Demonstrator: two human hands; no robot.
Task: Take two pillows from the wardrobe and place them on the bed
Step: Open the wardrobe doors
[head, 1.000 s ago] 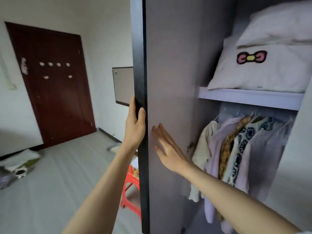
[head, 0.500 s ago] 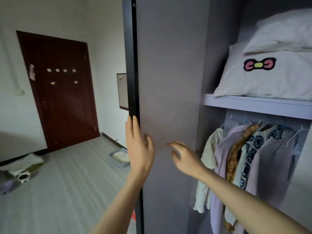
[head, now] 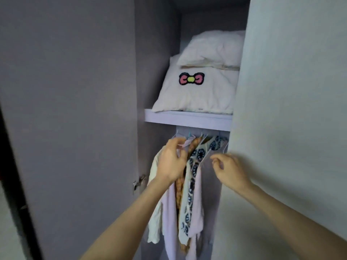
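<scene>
Two white pillows lie stacked on the upper shelf [head: 187,119] of the open wardrobe. The lower pillow [head: 199,96] carries a pink bow patch, and a plain white pillow [head: 212,50] rests on top of it. Both my hands are raised below the shelf, in front of the hanging clothes. My left hand [head: 171,160] has loosely curled fingers and holds nothing. My right hand [head: 230,169], a little lower and to the right, also has its fingers loosely curled and holds nothing. Neither hand touches a pillow.
The open wardrobe door [head: 75,109] fills the left side, with a metal hinge [head: 139,182] on its inner edge. A pale panel [head: 291,109] covers the pillows' right ends. Several garments [head: 193,194] hang from a rail under the shelf.
My left hand has let go of the door edge and my right hand has left the door panel. Both now hover before the hanging clothes, and the view has turned to the wardrobe's inside.
</scene>
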